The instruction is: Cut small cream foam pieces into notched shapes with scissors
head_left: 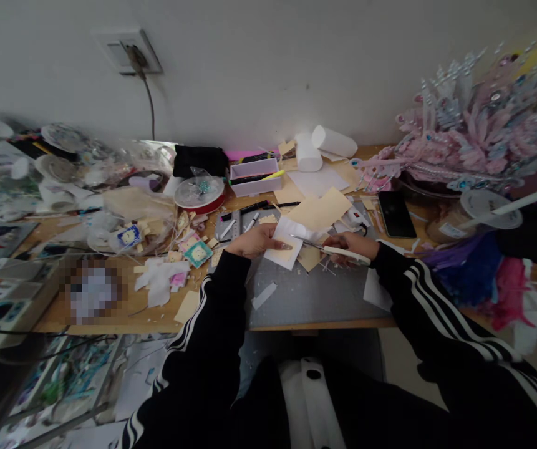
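My left hand [259, 242] pinches a piece of white paper [287, 255] above the grey mat [305, 302], thumb on top. A smaller cream-coloured piece shows on the paper under my thumb. In my right hand [347, 244] is a pair of scissors [331, 251] with pale handles. Their metal blades point left and reach the paper's upper right part; whether they are cutting into it I cannot tell. Behind the paper lie cream card sheets [327, 209], and paper scraps are scattered beneath my hands.
A phone [396, 214] lies at the right, near a lidded plastic cup [455, 218] and pink feathered headpieces [474, 125]. Behind are a lilac box [255, 176] with markers and a ribbon spool [199, 192]. Small decorated cards [198, 251] and bags crowd the left.
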### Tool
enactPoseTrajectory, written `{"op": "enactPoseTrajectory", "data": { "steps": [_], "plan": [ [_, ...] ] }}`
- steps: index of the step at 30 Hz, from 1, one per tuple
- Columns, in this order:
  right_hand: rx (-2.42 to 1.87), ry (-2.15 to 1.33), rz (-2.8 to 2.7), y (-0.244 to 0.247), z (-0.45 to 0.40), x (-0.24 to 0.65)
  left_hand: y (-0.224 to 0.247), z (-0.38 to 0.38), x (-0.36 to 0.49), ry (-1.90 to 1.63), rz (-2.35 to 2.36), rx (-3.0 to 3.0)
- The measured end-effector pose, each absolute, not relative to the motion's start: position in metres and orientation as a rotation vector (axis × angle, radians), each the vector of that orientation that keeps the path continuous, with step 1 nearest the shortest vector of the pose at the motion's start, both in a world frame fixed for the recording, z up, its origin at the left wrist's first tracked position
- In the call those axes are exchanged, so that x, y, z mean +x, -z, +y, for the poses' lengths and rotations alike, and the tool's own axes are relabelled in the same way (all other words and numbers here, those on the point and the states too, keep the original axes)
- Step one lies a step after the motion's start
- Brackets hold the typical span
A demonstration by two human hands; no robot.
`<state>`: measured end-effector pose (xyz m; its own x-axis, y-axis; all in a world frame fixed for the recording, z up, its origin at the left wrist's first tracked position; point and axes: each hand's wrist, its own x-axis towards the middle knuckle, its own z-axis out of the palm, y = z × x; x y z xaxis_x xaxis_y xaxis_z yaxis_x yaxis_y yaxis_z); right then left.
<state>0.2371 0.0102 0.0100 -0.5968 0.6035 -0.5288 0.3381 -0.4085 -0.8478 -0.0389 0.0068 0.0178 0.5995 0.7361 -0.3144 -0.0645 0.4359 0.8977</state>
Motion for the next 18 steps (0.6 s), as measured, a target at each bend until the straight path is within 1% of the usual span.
{"op": "enactPoseTrajectory", "data": {
  "steps": [18],
  "plan": [
    [-1.372,-2.079,-1.622,-0.0106,0.0104,0.2364,-0.0201,0.0063,-0.0395,-0.563,0.799,0.99]
  ]
}}
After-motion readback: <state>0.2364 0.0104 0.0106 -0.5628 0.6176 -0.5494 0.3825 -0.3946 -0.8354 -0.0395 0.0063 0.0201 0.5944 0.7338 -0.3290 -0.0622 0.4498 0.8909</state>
